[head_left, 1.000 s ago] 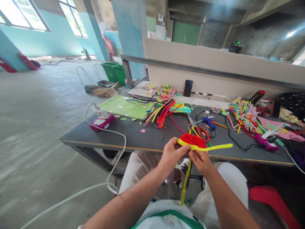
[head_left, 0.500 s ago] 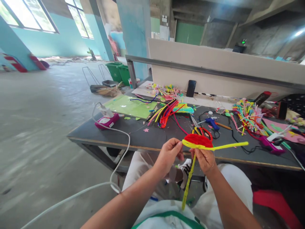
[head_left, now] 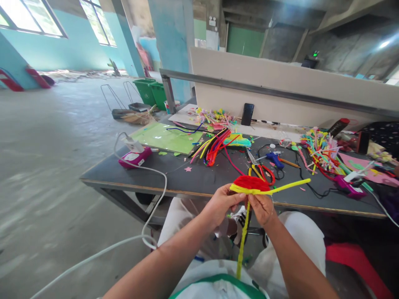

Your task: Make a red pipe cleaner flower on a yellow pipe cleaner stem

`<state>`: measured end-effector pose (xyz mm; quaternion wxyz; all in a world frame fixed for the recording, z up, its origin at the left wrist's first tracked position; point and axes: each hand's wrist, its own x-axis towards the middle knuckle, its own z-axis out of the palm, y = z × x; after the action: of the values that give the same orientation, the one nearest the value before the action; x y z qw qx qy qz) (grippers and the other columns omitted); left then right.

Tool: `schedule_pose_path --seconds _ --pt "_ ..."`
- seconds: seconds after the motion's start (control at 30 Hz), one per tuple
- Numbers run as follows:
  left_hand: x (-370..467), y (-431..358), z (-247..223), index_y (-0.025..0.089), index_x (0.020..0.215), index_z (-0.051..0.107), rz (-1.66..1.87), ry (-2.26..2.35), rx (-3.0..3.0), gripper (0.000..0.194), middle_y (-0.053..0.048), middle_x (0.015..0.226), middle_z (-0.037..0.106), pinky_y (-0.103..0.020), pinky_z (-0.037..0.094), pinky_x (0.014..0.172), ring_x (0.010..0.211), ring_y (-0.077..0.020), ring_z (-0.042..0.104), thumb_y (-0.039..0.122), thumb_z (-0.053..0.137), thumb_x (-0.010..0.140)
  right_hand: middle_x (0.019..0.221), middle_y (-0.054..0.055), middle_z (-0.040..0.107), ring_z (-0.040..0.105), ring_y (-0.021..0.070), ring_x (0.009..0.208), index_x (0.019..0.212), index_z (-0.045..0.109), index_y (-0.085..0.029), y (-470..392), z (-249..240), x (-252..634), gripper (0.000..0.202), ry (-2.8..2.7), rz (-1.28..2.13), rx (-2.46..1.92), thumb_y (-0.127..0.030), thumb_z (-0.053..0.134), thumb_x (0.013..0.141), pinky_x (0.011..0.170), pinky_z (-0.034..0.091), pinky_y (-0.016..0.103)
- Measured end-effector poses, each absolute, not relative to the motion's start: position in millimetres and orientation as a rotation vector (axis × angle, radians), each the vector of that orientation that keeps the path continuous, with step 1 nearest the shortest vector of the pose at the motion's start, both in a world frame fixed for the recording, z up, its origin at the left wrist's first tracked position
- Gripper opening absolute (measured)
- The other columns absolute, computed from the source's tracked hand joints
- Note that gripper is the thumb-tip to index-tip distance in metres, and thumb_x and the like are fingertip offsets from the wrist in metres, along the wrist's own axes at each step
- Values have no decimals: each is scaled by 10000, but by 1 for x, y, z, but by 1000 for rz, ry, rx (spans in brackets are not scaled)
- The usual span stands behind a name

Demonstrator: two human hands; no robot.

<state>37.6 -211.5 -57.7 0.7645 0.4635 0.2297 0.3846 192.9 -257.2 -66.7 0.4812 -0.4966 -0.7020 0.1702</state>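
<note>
Over the table's front edge I hold a pipe-cleaner piece [head_left: 252, 182], a red fuzzy half-round edged with yellow pipe cleaners. One loose yellow end sticks out to the right, and a long yellow stem [head_left: 243, 245] hangs down toward my lap. My left hand [head_left: 222, 203] pinches the left end of the yellow edge. Just right of it, my right hand [head_left: 262, 207] is closed around the underside where the stem meets the edge. The fingertips of both hands nearly touch. Behind the piece lie scissors with red-orange handles [head_left: 268, 174], partly hidden by it.
Further back lie a bundle of pipe cleaners [head_left: 216, 147], a blue glue gun [head_left: 274, 159] and a green sheet [head_left: 165, 138]. A purple power strip [head_left: 135, 158] with a white cable sits at left, another [head_left: 349, 187] at right. A phone [head_left: 247, 114] leans against the back panel.
My left hand has moved in along the yellow edge, closer to my right hand. The loose yellow end now angles up more. The whole view has shifted slightly.
</note>
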Motion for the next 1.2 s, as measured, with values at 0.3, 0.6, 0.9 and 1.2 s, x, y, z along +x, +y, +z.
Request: schedule_pose_path --seconds 0.3,0.6,0.9,1.2 --pt "38 -213 -61 108 762 703 856 560 914 221 -16 647 613 -193 370 537 547 -62 492 258 789 624 586 10 548 518 141 527 684 596 -196 -256 -67 193 383 -1727 850 -1131 -424 401 921 508 398 261" --pt "37 -214 -59 98 678 637 894 603 893 230 10 569 535 -191 303 467 480 -50 423 271 778 623 576 15 571 536 141 523 714 644 -181 -249 -71 200 410 -1729 1100 -1120 -491 441 890 517 422 264" --pt "30 -204 -65 101 716 639 957 736 951 282 13 569 520 -188 245 424 450 -39 391 330 777 625 866 48 641 592 173 766 1016 606 -217 -247 -66 215 266 -1167 766 -1068 -416 534 854 729 490 326" --pt "36 -208 -65 104 785 680 955 743 1000 321 14 603 552 -190 267 386 409 -24 347 360 780 617 969 70 684 642 205 838 1048 601 -204 -247 -71 185 369 -1251 756 -1207 -324 704 715 785 524 364"
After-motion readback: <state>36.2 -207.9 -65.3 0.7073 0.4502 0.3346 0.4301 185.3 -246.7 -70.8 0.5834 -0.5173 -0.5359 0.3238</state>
